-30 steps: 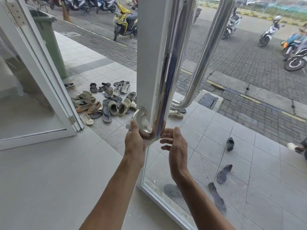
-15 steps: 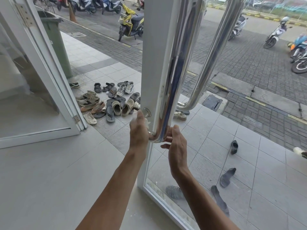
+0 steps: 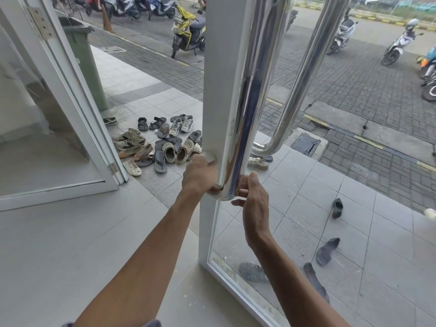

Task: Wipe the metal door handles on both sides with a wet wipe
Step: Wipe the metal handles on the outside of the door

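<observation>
The near metal handle (image 3: pixel 245 102) runs down the white door frame (image 3: pixel 217 90) and bends into it at the bottom. My left hand (image 3: pixel 200 175) grips that lower bend from the frame side, fingers curled round it. The wet wipe is hidden inside the hand. My right hand (image 3: pixel 254 201) rests against the other side of the bend, thumb up along the tube and fingers loose, holding nothing. The outer handle (image 3: pixel 304 79) shows through the glass, untouched.
A pile of shoes and sandals (image 3: pixel 165 147) lies on the tiles past the door edge. Single shoes (image 3: pixel 328 251) lie behind the glass. A second open door (image 3: pixel 70 102) and a green bin (image 3: pixel 82 55) stand left. Scooters (image 3: pixel 188 29) are parked on the paving.
My left hand has slid from under the bend round to its frame side, and the white wipe seen earlier is now covered. My right hand stays beside the bend.
</observation>
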Demonstrator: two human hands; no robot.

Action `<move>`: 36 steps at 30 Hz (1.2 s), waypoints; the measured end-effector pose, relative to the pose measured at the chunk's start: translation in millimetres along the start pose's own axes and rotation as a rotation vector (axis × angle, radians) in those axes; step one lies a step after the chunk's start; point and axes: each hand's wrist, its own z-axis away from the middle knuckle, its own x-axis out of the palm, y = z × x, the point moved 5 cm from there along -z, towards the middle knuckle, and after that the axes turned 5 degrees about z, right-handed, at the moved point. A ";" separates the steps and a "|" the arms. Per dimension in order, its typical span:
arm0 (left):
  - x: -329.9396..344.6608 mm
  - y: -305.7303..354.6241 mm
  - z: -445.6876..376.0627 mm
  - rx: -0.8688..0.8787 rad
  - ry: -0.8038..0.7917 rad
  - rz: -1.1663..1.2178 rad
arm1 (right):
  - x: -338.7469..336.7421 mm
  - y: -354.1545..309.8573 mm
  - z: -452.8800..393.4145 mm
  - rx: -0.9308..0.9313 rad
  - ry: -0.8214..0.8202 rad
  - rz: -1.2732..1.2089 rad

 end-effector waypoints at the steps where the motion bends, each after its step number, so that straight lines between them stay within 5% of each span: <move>1: -1.8 1.3 -0.8 -0.005 -0.015 -0.068 | 0.4 -0.7 -0.1 0.000 -0.001 -0.003; 5: -3.2 -2.8 -9.1 -0.017 -0.081 -0.131 | 3.0 -0.3 2.4 0.021 -0.002 0.009; 11: -3.3 -17.6 -19.0 -0.106 -0.085 0.109 | 12.0 1.2 6.4 0.063 -0.048 0.024; 18: 7.3 -36.0 -8.5 -0.389 -0.326 0.901 | 22.2 6.9 7.5 0.133 -0.067 0.018; 24: 21.5 -61.3 9.0 -0.423 -0.363 0.781 | 25.6 21.8 -5.3 0.291 -0.115 0.038; 36: 25.3 -59.8 21.1 -0.375 -0.315 0.885 | 43.1 13.2 -14.6 0.469 -0.549 -0.180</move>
